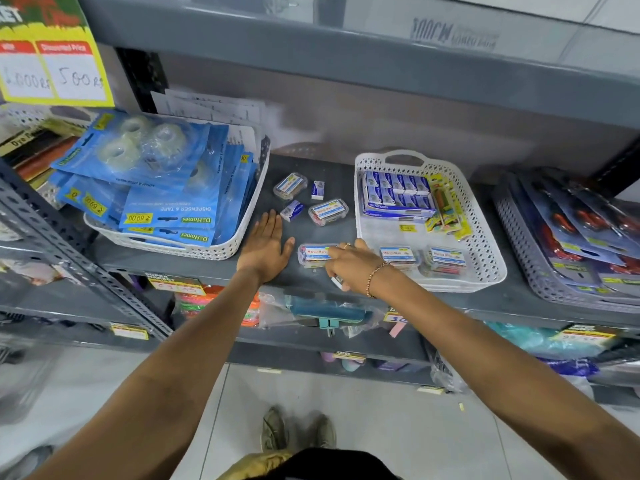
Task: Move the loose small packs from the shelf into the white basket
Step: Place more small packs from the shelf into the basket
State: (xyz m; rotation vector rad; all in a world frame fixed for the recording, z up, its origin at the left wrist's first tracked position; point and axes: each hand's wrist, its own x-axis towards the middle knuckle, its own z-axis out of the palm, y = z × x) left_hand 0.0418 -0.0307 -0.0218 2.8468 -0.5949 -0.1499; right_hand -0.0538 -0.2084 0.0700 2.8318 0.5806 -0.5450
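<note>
Left: a basket of tape packs (166, 202). Centre: your left hand (266, 245) lies flat on the grey shelf (332, 174), fingers straight and together, holding nothing. Beyond it, four loose small packs (327, 211) lie on the shelf. Your right hand (353, 265) has its fingers closed around a clear pack (313, 254), just beside the white basket (485, 237), right, where similar packs already lie.

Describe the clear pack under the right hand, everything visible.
The small clear plastic pack with a blue, white and red label lies flat on the grey shelf, near its front edge, just left of the white perforated basket. Colourful contents show through. The right hand covers its right end, fingers on top.
</note>
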